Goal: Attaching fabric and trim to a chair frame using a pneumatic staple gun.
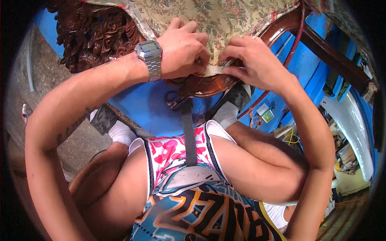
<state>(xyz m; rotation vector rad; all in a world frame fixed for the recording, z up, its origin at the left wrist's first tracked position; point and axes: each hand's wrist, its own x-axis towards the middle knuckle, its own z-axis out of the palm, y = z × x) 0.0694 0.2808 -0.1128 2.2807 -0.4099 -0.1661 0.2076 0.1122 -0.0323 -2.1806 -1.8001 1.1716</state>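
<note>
My left hand (pixel 183 52), with a metal wristwatch (pixel 148 52), is closed at the left end of a pale strip (pixel 213 70), its fingertips partly hidden. My right hand (pixel 249 62) pinches the strip's right end between thumb and fingers. The strip lies along the curved edge of a brown varnished wooden frame (pixel 215 85), just below floral fabric (pixel 219 22) with a red-and-white border. Dark carved wood (pixel 96 32) shows to the left of my left hand, behind the wrist.
Blue sheeting (pixel 140 108) lies below the frame between my bent legs. A dark strap (pixel 188 136) runs down from the frame toward my lap. A reddish hose (pixel 291 50), a small box (pixel 265 113), a white curved panel (pixel 350 132) and clutter lie to the right. Concrete floor (pixel 30 100) shows left.
</note>
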